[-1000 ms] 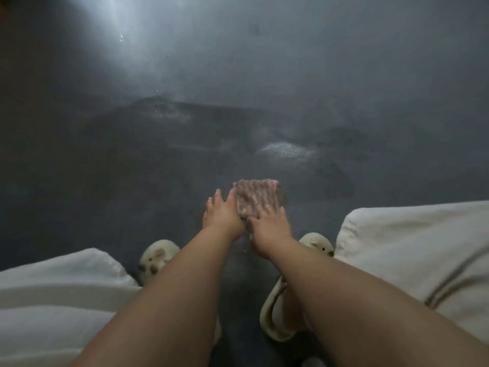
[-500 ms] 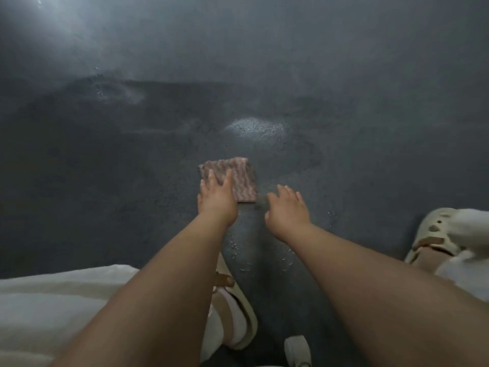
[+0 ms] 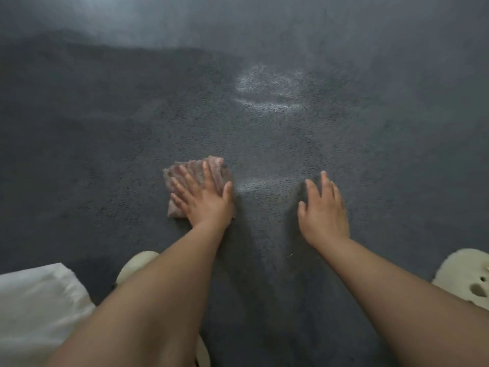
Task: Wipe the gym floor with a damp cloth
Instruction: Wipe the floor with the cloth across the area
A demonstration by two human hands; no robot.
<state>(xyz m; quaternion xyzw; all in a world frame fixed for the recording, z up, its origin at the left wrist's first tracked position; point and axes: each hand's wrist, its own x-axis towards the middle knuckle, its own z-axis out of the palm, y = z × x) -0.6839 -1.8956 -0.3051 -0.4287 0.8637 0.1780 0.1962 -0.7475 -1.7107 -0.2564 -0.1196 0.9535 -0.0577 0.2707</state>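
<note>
On the dark floor [image 3: 111, 133], a folded pinkish cloth [image 3: 185, 172] lies flat under the left hand [image 3: 205, 198], whose straight, spread fingers press it down. The right hand [image 3: 324, 211] lies apart to the right, fingers straight, flat on the bare floor, holding nothing. Pale shoes [image 3: 468, 276] and a white garment [image 3: 37, 308] show at the near edge.

Cream clogs [image 3: 465, 276]; white trouser leg [image 3: 37, 308] lower left.

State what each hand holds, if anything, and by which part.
Neither grips anything. The left hand presses flat on the cloth's near right part; the right hand is open on the floor.
</note>
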